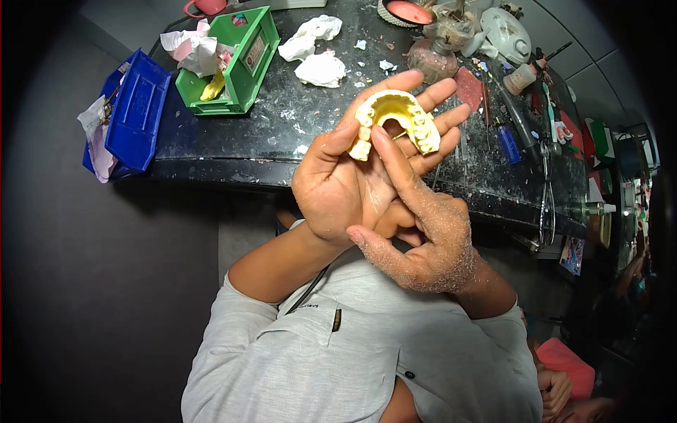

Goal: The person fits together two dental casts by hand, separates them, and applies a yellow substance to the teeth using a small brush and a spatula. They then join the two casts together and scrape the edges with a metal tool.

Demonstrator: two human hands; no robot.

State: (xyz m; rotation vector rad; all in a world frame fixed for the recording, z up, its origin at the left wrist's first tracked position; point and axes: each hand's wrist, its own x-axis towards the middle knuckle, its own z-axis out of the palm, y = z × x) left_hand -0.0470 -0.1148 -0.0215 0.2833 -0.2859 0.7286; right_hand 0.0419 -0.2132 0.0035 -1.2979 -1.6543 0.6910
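A yellow dental cast [395, 116] with a horseshoe row of pale teeth lies on the fingers of my left hand [352, 180]. That hand is held palm up, and its thumb presses the cast's left end. My right hand [430, 240] is dusted with pale powder and shows its back. Its index finger reaches up and touches the inside of the cast's arch, while its other fingers curl in and its thumb sticks out. A thin sliver shows beside that fingertip; I cannot tell what it is.
Beyond the hands is a black worktop [282, 141] littered with chips. On it are a green bin [236, 60], a blue bin [137, 109], crumpled tissues [321, 69], a glass lamp [437, 56] and hand tools [525, 130]. Another person's hand [557, 388] is at the lower right.
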